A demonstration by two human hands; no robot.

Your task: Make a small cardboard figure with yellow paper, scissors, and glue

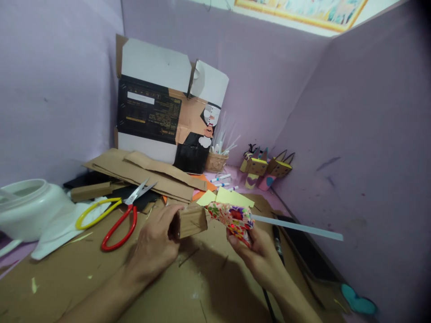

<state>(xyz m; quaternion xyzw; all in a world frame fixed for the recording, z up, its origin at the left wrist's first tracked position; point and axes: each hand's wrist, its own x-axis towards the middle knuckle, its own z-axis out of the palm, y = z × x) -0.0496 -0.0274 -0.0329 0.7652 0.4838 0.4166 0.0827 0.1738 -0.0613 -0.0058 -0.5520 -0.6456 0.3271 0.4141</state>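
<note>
My left hand (156, 240) is closed around a small folded cardboard box (193, 223), whose open end faces me. In my right hand (261, 253) is a hot glue gun (232, 220) with a colourful flowered cover and a small red light. A long translucent glue stick (299, 227) sticks out of its back to the right. The gun's nozzle points left and is at the box's right edge; whether it touches cannot be made out. To the left of my left hand lie scissors (129, 204) with one yellow and one red handle, blades apart.
A cardboard sheet (208, 291) covers the table. Behind stand a flattened printed carton (151, 107), stacked cardboard pieces (148, 172), a basket (216, 161) of glue sticks, and cardboard animal figures (257, 167). A white pot (30, 211) is at left, a teal cutout (358, 299) at right.
</note>
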